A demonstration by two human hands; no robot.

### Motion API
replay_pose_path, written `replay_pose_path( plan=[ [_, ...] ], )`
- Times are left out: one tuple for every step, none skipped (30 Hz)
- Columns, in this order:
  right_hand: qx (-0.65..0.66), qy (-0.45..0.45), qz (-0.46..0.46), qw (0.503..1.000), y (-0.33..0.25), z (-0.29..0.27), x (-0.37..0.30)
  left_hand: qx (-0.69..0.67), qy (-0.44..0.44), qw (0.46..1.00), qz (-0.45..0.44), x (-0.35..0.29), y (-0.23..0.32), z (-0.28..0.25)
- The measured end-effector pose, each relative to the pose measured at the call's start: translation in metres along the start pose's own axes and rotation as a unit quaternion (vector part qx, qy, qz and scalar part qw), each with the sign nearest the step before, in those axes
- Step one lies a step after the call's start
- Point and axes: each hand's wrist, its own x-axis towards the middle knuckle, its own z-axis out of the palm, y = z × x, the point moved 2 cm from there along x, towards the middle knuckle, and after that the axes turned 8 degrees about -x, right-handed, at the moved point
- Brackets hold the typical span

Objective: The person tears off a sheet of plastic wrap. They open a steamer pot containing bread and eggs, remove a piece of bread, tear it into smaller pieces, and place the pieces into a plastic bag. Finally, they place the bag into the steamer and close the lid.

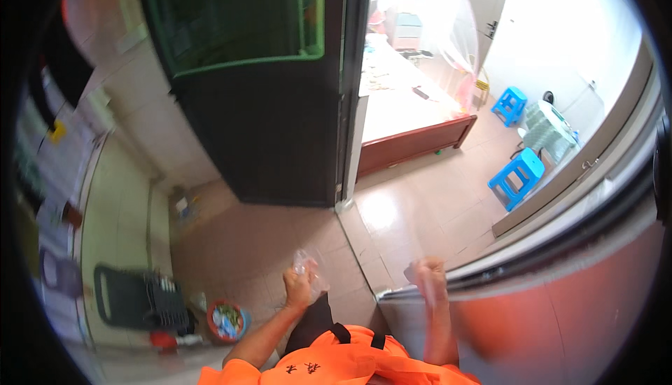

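Observation:
My left hand (297, 288) is closed around a crumpled clear plastic bag (319, 277), held in front of my body at the doorway. Part of the bag stands out above and beside the fingers. My right hand (429, 278) is raised beside the edge of the sliding door track on the right. Its fingers are curled in and somewhat smeared by motion. Whether anything lies inside that fist is hidden, and so is whether it touches the frame.
A dark door panel (280, 136) stands ahead on the left. Beyond the doorway are a wooden bed (413, 148), two blue stools (509, 106) and a cloth-covered table (549, 131). At lower left stand a bin of rubbish (210, 323) and a dark plastic-looking rack (126, 299).

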Motion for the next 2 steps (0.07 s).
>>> replay_pose_path(
  plan=[
    [0.110, -0.026, -0.077, 0.991, -0.009, 0.004, 0.025, -0.009, -0.022, 1.000, -0.020, 0.026, 0.001, 0.013],
    [0.223, -0.076, -0.153, 0.960, -0.015, 0.008, 0.060, 0.020, -0.047, 0.998, -0.036, 0.054, 0.002, 0.028]
  ],
)
